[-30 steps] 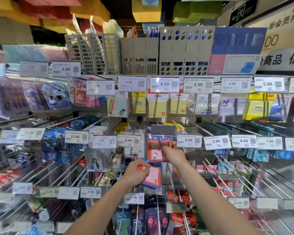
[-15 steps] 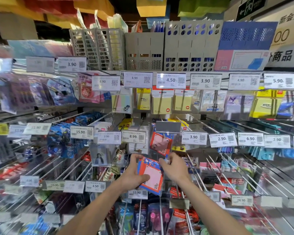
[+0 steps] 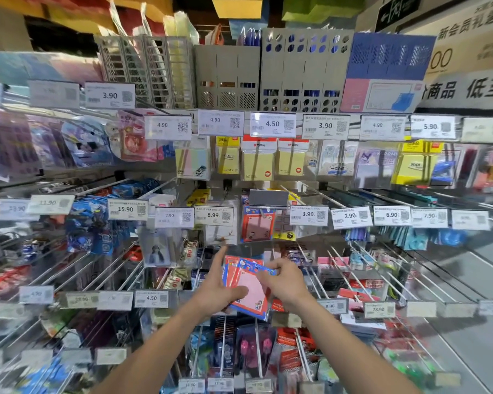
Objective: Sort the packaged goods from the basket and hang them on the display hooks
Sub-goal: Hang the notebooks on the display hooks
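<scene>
- At the far left of the frame, rows of bare metal display hooks (image 3: 69,268) slope toward the camera, with blurred packets hanging among them and price tags at their tips.
- Left of centre, a price tag reading 15.90 (image 3: 127,209) sits at the front of a hook holding blue packets.
- Just below centre, the left hand (image 3: 217,291) grips the lower left edge of a packaged notepad (image 3: 249,288), thumb across its front and index finger stretched up and free of it.
- The notepad packet, red and blue bordered with a pink panel, tilts to the left and is held in the air in front of the hooks, between both hands; it may be more than one packet stacked, but the blur hides the edges.
- Directly above it, in the middle of the frame, a matching packet (image 3: 257,225) hangs from a hook under a blank grey tag holder (image 3: 268,198).
- The right hand (image 3: 286,282) is closed on the packet's upper right corner, fingertips pinching the blue header strip.
- Right of that, a price tag reading 3.90 (image 3: 308,215) fronts the neighbouring hook.
- In the upper right, yellow sticky note packs (image 3: 410,165) hang below a 5.90 tag (image 3: 430,127).
</scene>
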{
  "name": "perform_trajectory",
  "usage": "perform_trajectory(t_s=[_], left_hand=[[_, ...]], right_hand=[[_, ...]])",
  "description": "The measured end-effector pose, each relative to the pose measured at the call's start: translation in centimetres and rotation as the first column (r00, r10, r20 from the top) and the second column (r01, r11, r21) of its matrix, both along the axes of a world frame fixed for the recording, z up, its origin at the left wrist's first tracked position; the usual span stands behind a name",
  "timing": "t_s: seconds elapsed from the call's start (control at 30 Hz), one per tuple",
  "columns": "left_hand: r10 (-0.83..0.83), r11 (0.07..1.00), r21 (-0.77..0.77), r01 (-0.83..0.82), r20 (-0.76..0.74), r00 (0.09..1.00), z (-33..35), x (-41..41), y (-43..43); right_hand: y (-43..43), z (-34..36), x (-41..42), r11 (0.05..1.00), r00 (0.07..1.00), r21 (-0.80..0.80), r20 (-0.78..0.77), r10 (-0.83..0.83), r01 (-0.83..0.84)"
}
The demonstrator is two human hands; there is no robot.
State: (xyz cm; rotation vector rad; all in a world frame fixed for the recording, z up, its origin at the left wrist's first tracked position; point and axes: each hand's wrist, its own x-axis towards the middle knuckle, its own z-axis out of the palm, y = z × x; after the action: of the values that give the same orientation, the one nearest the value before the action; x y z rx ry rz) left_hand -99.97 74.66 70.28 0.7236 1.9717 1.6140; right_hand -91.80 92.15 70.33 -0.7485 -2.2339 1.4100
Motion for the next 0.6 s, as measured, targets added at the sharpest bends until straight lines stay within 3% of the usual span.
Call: perform_trajectory(t_s=[0.2, 0.6], left_hand=[[0.048, 0.988, 0.120, -0.093, 0.337, 0.940, 0.8, 0.9, 0.4], [-0.008, 0.981, 0.182, -0.070, 0.397, 0.918, 1.1, -0.1, -1.0]], right_hand=[[0.0, 0.8, 0.9, 0.975, 0.997, -0.219, -0.071, 0.014, -0.029], [0.3, 1.6, 1.8, 0.916, 0.974, -0.369, -0.210, 0.085, -0.159]])
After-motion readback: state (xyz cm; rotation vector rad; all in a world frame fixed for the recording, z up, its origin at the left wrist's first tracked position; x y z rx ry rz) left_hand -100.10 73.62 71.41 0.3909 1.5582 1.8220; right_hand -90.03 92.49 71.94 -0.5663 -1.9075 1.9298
